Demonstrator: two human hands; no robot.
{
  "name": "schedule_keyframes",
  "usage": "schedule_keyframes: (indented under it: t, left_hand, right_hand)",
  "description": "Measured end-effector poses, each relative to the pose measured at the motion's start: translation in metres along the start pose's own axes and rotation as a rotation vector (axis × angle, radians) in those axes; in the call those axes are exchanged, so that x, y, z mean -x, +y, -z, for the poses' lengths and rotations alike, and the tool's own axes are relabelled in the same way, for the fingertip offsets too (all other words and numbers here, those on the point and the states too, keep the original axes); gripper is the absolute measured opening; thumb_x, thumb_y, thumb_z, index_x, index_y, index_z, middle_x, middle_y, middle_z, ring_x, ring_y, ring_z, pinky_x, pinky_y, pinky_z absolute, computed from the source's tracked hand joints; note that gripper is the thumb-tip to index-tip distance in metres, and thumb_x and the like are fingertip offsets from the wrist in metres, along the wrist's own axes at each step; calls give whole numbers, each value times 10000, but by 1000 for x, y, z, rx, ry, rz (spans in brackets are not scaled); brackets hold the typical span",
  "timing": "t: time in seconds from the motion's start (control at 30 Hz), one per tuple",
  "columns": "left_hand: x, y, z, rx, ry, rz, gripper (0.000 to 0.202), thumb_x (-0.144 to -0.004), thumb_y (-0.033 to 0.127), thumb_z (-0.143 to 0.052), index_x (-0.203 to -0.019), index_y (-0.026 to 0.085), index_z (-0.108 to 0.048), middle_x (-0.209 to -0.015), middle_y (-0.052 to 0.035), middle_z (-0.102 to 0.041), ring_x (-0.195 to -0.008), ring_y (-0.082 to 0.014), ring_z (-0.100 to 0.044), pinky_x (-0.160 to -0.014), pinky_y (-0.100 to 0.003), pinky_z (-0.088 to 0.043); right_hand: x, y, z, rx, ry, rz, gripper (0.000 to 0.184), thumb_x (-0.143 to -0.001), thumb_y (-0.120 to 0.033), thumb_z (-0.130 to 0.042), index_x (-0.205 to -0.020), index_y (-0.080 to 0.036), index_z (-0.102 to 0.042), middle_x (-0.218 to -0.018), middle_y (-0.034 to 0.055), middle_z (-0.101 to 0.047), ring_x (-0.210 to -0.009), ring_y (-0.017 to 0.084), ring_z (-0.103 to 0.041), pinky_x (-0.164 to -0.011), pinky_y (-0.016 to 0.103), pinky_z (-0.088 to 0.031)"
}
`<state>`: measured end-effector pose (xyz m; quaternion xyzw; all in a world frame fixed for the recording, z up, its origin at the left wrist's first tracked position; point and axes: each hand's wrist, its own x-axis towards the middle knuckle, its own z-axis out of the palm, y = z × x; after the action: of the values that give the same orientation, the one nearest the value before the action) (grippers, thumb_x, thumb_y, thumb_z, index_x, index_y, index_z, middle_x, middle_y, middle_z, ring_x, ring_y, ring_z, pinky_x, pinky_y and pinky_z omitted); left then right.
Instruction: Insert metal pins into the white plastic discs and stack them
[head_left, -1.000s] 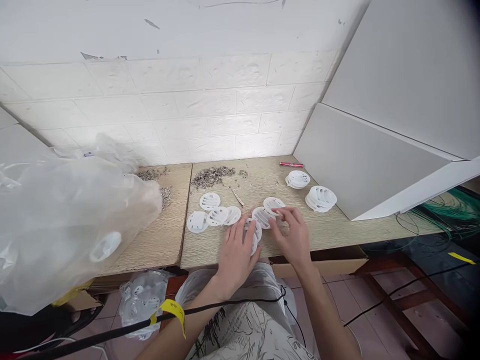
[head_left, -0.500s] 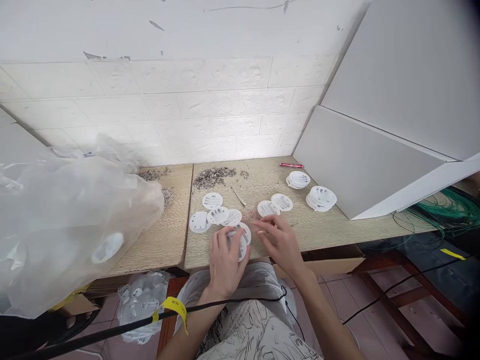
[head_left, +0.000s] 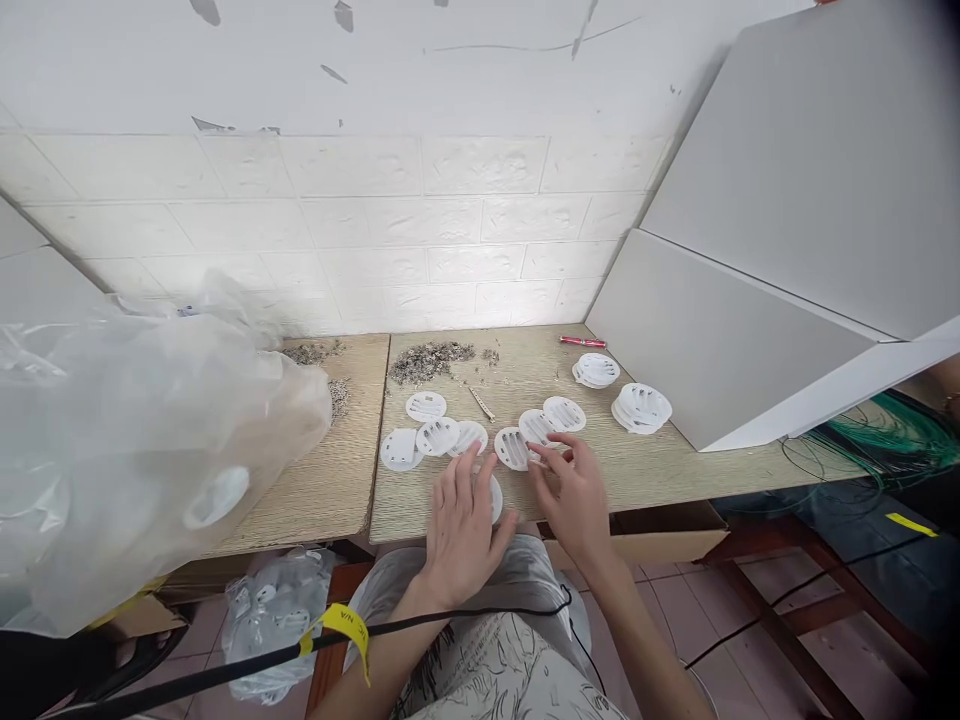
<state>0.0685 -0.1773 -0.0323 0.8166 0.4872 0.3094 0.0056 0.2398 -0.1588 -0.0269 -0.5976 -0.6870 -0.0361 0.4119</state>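
Since the earlier frame, one slotted white disc (head_left: 511,450) has come clear of your left hand (head_left: 466,530) and joined the two on its right, making a row of three. One large plastic bag (head_left: 150,440) covers much of the left end of the tabletop (head_left: 630,475); one smaller bag (head_left: 277,630) sits below its near edge. Your left fingers lie slightly apart over a disc at the near edge. Your right hand (head_left: 577,500) has thumb and forefinger close together at the row's nearest disc; I can't tell whether they pinch anything.

Toward the right end are two piles, a near stack (head_left: 643,408) and a far stack (head_left: 596,370), layers uncountable; they look set aside. At least eight discs remain loose: four left of centre, three in the row, one partly under your palm. Whether their slots are filled is too fine to judge. By the far edge lie one red pen (head_left: 583,342) and, farther left, countless small metal pieces (head_left: 431,361), apparently unused; between them and the discs, one slim beige strip (head_left: 482,404).
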Motion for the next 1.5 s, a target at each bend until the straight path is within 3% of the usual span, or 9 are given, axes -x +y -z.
schedule_keyframes:
  t: [0.13,0.47,0.6,0.77,0.9,1.07,1.23,1.37,1.5]
  left_hand:
    - [-1,0,-1,-20,23,-6,624,-902,284,-497,-1457,116,-267,-1525,-212,-254,-1426,-340,-184,-1093,-550,-295]
    - [-13,-8,6,68,6,77,710,-774,299,-714,-1390,221,-371,-1462,-182,-282,-1370,-358,-274,-1061,-569,-323]
    - [-1,-15,17,67,98,-86,520,-822,236,-654,-1310,235,-474,-1444,-161,-336,-1343,-332,-304,-1056,-525,-330]
    - [26,-33,29,40,228,-230,281,-821,109,-579,-1037,275,-650,-1213,-104,-556,-1066,-260,-488,-894,-411,-397]
    - [19,-59,45,-38,346,-182,271,-812,72,-585,-975,266,-680,-988,-79,-594,-903,-220,-516,-789,-366,-363]
    - [-23,-89,65,-144,480,-115,163,-865,113,-533,-876,198,-672,-682,-30,-559,-722,-190,-443,-702,-344,-277]
    - [-72,-101,64,-235,264,3,367,-925,233,-452,-573,197,-552,-536,-25,-536,-661,-194,-441,-707,-363,-268]
    - [-111,-111,45,-275,37,179,304,-920,248,-452,-672,193,-619,-718,-73,-681,-783,-242,-545,-765,-388,-309]
    - [-128,-128,30,-273,-63,262,279,-915,244,-433,-857,149,-689,-891,-96,-711,-936,-277,-591,-847,-407,-346]
  right_hand:
    - [5,-7,6,-80,58,27,214,-927,-239,-498,-1040,-199,-675,-1145,123,-542,-860,197,-525,-763,387,-490]
    - [39,-14,11,-330,9,319,206,-947,-184,-435,-971,-193,-639,-876,92,-594,-766,183,-563,-632,312,-471]
    - [59,-7,8,-402,9,382,314,-1002,-286,-344,-845,-179,-593,-664,49,-561,-591,151,-500,-524,281,-380]
    - [69,5,8,-350,48,324,410,-1018,-337,-305,-733,-184,-558,-557,20,-493,-509,127,-436,-487,267,-314]
    - [35,12,15,-273,51,478,494,-1024,-383,-273,-674,-190,-562,-511,10,-462,-487,122,-410,-491,264,-294]
    - [-38,7,4,-194,21,642,577,-1021,-460,-219,-644,-201,-570,-530,27,-497,-524,133,-431,-541,274,-311]
    - [-109,-13,-37,-14,-153,496,516,-1025,-381,-201,-754,-187,-595,-675,66,-587,-648,165,-492,-574,277,-320]
    - [-149,-28,-73,99,-325,269,323,-1000,-245,-331,-931,-153,-633,-938,118,-641,-878,210,-555,-698,287,-390]
    - [-166,-34,-101,163,-499,187,232,-957,-194,-441,-960,-144,-668,-957,118,-642,-912,222,-580,-746,293,-407]
